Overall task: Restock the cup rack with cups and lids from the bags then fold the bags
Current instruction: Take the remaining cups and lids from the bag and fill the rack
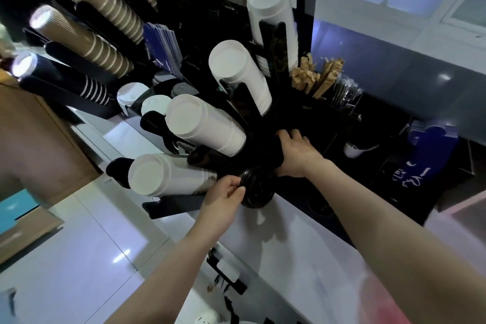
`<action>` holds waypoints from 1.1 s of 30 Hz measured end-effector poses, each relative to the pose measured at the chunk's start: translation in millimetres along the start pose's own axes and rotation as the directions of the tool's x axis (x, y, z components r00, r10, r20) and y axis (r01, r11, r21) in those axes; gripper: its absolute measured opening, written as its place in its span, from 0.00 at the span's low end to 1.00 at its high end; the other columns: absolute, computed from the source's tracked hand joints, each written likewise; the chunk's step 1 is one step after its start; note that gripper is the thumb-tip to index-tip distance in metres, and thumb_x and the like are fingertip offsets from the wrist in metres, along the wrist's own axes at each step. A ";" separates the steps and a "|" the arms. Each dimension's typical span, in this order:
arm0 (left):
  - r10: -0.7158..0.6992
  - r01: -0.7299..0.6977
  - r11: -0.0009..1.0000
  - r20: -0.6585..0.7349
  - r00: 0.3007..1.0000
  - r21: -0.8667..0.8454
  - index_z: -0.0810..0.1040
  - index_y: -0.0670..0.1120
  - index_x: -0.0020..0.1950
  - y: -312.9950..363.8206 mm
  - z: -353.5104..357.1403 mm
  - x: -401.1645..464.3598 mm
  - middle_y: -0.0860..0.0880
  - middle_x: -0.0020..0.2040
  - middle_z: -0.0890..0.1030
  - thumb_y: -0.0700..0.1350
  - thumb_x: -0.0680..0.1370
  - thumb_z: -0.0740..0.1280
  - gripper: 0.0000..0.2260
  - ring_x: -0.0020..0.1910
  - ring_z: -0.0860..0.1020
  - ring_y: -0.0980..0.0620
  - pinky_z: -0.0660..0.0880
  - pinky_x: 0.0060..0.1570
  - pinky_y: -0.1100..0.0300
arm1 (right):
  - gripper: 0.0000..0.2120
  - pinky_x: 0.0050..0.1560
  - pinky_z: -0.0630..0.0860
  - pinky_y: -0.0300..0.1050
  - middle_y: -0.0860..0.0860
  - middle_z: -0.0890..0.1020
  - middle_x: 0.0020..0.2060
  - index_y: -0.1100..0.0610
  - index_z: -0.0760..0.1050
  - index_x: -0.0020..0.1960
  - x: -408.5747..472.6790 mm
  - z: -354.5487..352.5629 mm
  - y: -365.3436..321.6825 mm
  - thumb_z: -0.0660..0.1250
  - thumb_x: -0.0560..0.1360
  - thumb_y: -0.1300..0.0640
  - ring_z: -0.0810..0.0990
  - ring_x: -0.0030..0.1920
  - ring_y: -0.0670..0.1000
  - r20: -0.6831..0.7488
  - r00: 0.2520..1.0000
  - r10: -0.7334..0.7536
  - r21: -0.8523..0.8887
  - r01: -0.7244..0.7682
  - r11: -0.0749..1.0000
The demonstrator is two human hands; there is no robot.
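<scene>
— Where are the lids?
— A black stack of lids [256, 189] sits at the rack's [263, 139] base, by the surface [276, 239] edge. My left hand [223, 196] pinches its rim; my right hand [295, 155] grips the dark rack part just above.
— Any room?
— Little: white cups [202, 126] crowd close on the left, open surface lies below.
— What's unclear?
— Black on black; I can't tell where lids end and rack begins.
</scene>
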State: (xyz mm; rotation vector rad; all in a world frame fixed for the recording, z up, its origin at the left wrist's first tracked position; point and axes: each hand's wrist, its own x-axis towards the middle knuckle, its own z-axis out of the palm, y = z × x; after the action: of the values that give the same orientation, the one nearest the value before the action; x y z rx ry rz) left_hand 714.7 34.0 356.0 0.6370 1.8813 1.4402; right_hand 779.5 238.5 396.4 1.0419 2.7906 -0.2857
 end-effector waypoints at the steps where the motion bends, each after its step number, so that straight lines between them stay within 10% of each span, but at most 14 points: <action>1: -0.007 0.007 1.000 0.000 1.000 0.000 0.77 0.43 0.54 -0.8 -0.1 -0.4 0.44 0.51 0.82 0.39 0.79 0.63 0.06 0.53 0.80 0.47 0.73 0.61 0.44 | 0.49 0.61 0.70 0.57 0.58 0.63 0.66 0.52 0.53 0.73 1.1 -0.1 -1.8 0.79 0.61 0.47 0.65 0.65 0.64 0.008 1.000 0.004 -0.002 -0.004 1.000; 11: 0.004 -0.003 0.999 0.013 1.000 -0.042 0.77 0.49 0.45 3.0 3.4 -0.2 0.42 0.47 0.83 0.36 0.79 0.62 0.09 0.52 0.80 0.41 0.73 0.60 0.42 | 0.51 0.67 0.64 0.57 0.58 0.55 0.75 0.50 0.48 0.78 -4.6 9.5 -13.8 0.76 0.66 0.45 0.58 0.71 0.62 -0.024 1.000 0.021 -0.215 -0.025 0.976; 16: 0.020 -0.020 0.997 0.000 1.000 -0.071 0.77 0.50 0.46 4.0 4.7 -3.6 0.49 0.45 0.83 0.38 0.79 0.62 0.08 0.47 0.80 0.51 0.75 0.59 0.47 | 0.27 0.61 0.72 0.53 0.54 0.69 0.67 0.53 0.67 0.70 -27.6 5.8 -1.8 0.70 0.73 0.53 0.68 0.65 0.59 -0.199 0.976 -0.091 -0.014 0.090 0.996; 22: 0.088 -0.093 0.987 -0.045 0.995 -0.133 0.77 0.51 0.45 5.0 9.9 -7.8 0.52 0.41 0.82 0.38 0.79 0.62 0.09 0.43 0.79 0.55 0.75 0.55 0.47 | 0.12 0.52 0.69 0.47 0.51 0.77 0.57 0.52 0.76 0.57 -44.9 18.1 1.7 0.61 0.76 0.53 0.76 0.56 0.57 -0.028 0.985 -0.170 -0.181 0.163 0.970; 33: 0.096 -0.106 0.982 -0.069 0.993 -0.154 0.79 0.56 0.42 -2.3 4.8 -10.3 0.47 0.41 0.81 0.40 0.79 0.63 0.13 0.42 0.76 0.52 0.75 0.53 0.44 | 0.26 0.60 0.65 0.53 0.49 0.71 0.68 0.49 0.62 0.71 -39.4 25.6 1.3 0.61 0.75 0.45 0.72 0.64 0.57 -0.016 0.992 -0.127 -0.160 0.123 0.979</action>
State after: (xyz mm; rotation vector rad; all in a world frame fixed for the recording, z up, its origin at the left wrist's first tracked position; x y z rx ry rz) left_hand 725.1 28.9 355.2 0.6256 1.7810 1.6731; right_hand 811.7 208.8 379.4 0.8424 2.8520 -0.0617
